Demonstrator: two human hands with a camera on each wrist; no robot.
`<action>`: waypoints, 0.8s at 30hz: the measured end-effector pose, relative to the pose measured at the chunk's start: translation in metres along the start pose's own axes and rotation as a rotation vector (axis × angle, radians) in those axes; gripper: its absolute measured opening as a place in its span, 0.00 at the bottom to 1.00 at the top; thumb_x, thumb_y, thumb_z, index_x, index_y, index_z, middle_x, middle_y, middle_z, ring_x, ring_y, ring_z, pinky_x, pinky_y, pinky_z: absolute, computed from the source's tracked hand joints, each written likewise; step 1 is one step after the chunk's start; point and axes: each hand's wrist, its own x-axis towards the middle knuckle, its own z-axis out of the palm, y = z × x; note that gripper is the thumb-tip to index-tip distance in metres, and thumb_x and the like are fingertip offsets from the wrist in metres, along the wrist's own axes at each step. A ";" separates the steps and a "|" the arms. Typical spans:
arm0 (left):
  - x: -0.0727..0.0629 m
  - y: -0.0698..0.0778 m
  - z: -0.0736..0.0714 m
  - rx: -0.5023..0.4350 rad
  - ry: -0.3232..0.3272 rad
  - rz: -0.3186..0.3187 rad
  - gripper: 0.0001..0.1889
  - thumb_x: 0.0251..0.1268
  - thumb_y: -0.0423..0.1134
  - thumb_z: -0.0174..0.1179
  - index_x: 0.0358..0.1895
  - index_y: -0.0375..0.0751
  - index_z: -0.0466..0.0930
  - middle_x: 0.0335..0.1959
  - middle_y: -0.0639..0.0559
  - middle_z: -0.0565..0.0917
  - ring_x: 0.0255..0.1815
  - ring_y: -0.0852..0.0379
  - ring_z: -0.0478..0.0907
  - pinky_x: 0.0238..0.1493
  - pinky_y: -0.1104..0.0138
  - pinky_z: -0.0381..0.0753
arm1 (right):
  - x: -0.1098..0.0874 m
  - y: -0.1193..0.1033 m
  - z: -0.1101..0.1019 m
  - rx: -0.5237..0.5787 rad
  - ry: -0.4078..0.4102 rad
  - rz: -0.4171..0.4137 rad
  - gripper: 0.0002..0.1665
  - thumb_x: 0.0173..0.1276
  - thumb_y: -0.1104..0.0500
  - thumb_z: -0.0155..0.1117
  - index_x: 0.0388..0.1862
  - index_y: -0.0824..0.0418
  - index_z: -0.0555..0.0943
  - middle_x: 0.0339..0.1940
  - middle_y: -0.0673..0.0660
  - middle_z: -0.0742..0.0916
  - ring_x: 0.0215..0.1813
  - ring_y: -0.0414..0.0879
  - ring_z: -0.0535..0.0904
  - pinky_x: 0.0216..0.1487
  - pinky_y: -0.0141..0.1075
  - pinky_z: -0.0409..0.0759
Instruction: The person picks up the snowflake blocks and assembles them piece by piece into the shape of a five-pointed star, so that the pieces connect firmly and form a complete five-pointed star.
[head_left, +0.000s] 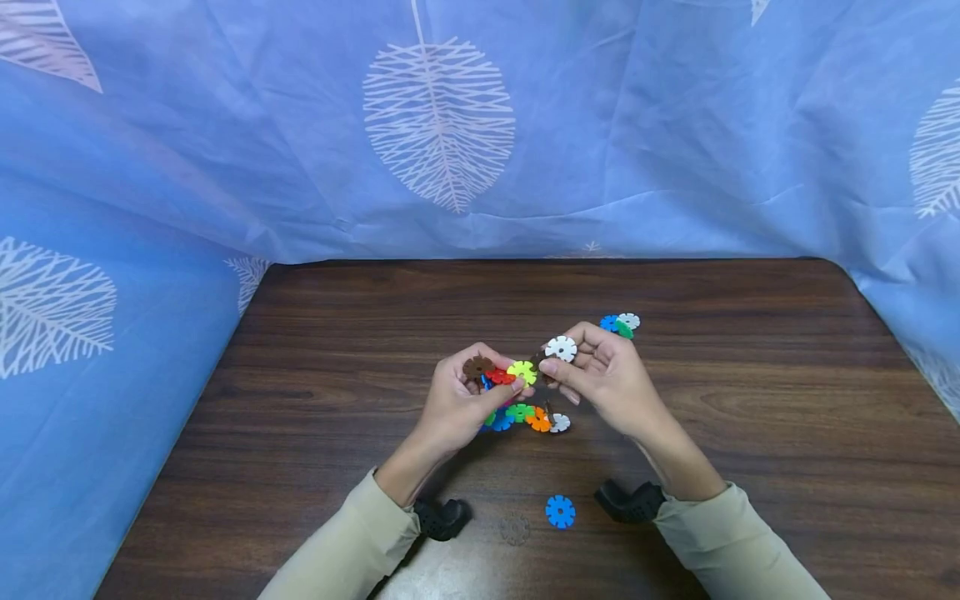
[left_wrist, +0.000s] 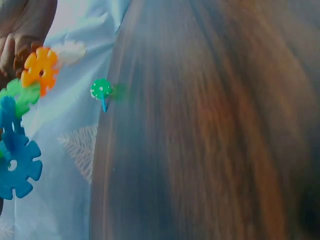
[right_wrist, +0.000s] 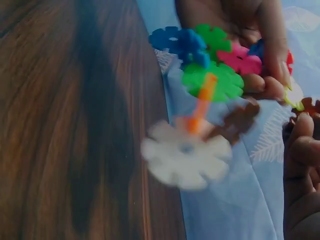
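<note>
Above the table, my left hand [head_left: 459,404] grips a chain of notched plastic discs, its thumb near the yellow disc [head_left: 522,374]. A brown disc [head_left: 477,367] and a red disc [head_left: 500,377] show at its fingers. The chain's lower part, with an orange disc [head_left: 538,419] and a white end disc [right_wrist: 187,156], hangs below that hand. My right hand [head_left: 613,385] pinches a dark brown disc [right_wrist: 311,107] right beside the yellow one. A white disc [head_left: 561,349] stands at the right fingertips. The left fingers hide part of the chain.
A loose blue disc [head_left: 560,512] and a see-through disc [head_left: 515,528] lie on the brown wooden table [head_left: 337,333] between the forearms. Behind the right hand sits a small joined cluster with a green disc [head_left: 624,330]. A blue leaf-patterned cloth [head_left: 585,133] hangs along the back edge.
</note>
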 end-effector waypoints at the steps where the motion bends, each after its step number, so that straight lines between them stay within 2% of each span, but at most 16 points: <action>1: 0.000 0.000 -0.001 -0.003 -0.014 0.007 0.09 0.67 0.19 0.63 0.47 0.23 0.77 0.45 0.35 0.84 0.40 0.51 0.90 0.42 0.63 0.89 | 0.000 -0.001 0.000 0.011 -0.006 0.009 0.07 0.72 0.75 0.64 0.41 0.76 0.73 0.33 0.62 0.85 0.24 0.47 0.74 0.20 0.32 0.73; 2: 0.000 0.001 -0.002 0.003 -0.025 0.015 0.09 0.67 0.19 0.63 0.47 0.23 0.77 0.45 0.35 0.85 0.40 0.51 0.90 0.42 0.63 0.90 | -0.001 -0.002 -0.001 0.009 -0.008 0.013 0.07 0.72 0.75 0.64 0.41 0.76 0.73 0.33 0.62 0.85 0.25 0.46 0.75 0.21 0.31 0.73; 5: 0.001 0.001 -0.003 0.013 -0.039 0.018 0.08 0.67 0.18 0.63 0.47 0.23 0.77 0.45 0.35 0.85 0.39 0.50 0.90 0.41 0.64 0.90 | -0.002 -0.005 0.001 -0.047 0.001 -0.018 0.08 0.70 0.75 0.66 0.43 0.75 0.75 0.38 0.65 0.86 0.31 0.46 0.84 0.31 0.29 0.84; 8: 0.001 0.001 -0.003 0.010 -0.033 0.008 0.08 0.67 0.19 0.63 0.46 0.24 0.77 0.44 0.36 0.85 0.39 0.51 0.90 0.41 0.65 0.89 | -0.004 -0.008 0.003 -0.109 0.010 -0.082 0.11 0.68 0.76 0.68 0.46 0.75 0.77 0.42 0.70 0.85 0.40 0.50 0.89 0.44 0.37 0.89; 9: 0.002 0.001 -0.002 0.025 -0.023 0.007 0.08 0.67 0.19 0.64 0.46 0.24 0.77 0.44 0.37 0.85 0.37 0.53 0.90 0.39 0.68 0.89 | -0.004 -0.008 0.003 -0.116 0.013 -0.098 0.12 0.67 0.77 0.68 0.46 0.75 0.77 0.43 0.70 0.84 0.42 0.51 0.89 0.46 0.38 0.89; 12: 0.001 0.001 -0.001 -0.008 -0.031 -0.003 0.08 0.67 0.18 0.63 0.46 0.23 0.77 0.45 0.35 0.85 0.38 0.51 0.90 0.41 0.65 0.89 | -0.004 -0.006 0.003 -0.073 0.004 -0.091 0.09 0.68 0.77 0.67 0.44 0.76 0.76 0.40 0.65 0.85 0.33 0.47 0.85 0.34 0.32 0.87; 16: 0.001 0.001 0.000 0.048 -0.019 0.003 0.07 0.67 0.20 0.64 0.45 0.25 0.79 0.44 0.37 0.85 0.38 0.49 0.90 0.40 0.66 0.89 | -0.002 -0.005 -0.001 -0.023 -0.017 -0.051 0.07 0.69 0.77 0.66 0.41 0.76 0.75 0.35 0.58 0.86 0.24 0.47 0.74 0.20 0.32 0.75; 17: 0.000 0.001 0.000 0.069 -0.014 0.005 0.07 0.67 0.21 0.65 0.45 0.26 0.80 0.43 0.38 0.85 0.38 0.48 0.90 0.39 0.67 0.89 | -0.002 -0.005 -0.001 -0.022 -0.023 -0.043 0.07 0.69 0.76 0.66 0.41 0.76 0.76 0.35 0.57 0.87 0.24 0.47 0.74 0.20 0.32 0.74; 19: 0.000 0.001 0.000 0.080 -0.013 0.003 0.07 0.66 0.21 0.66 0.45 0.26 0.80 0.42 0.38 0.86 0.37 0.42 0.90 0.39 0.65 0.89 | -0.002 -0.005 -0.002 -0.034 -0.043 -0.033 0.08 0.68 0.76 0.67 0.41 0.76 0.76 0.37 0.58 0.87 0.28 0.45 0.78 0.26 0.31 0.81; 21: -0.001 0.001 0.001 0.050 -0.022 -0.007 0.07 0.66 0.20 0.65 0.45 0.24 0.79 0.42 0.36 0.86 0.39 0.33 0.88 0.40 0.61 0.90 | -0.002 -0.006 -0.001 -0.055 -0.056 -0.022 0.08 0.68 0.75 0.69 0.41 0.75 0.77 0.40 0.60 0.87 0.32 0.44 0.82 0.33 0.32 0.86; 24: -0.002 0.001 0.001 -0.002 -0.039 -0.025 0.08 0.66 0.18 0.63 0.45 0.22 0.78 0.42 0.33 0.87 0.41 0.23 0.84 0.41 0.55 0.90 | -0.002 -0.006 0.000 -0.086 -0.069 0.000 0.08 0.67 0.75 0.70 0.39 0.73 0.77 0.41 0.63 0.85 0.36 0.44 0.83 0.36 0.31 0.85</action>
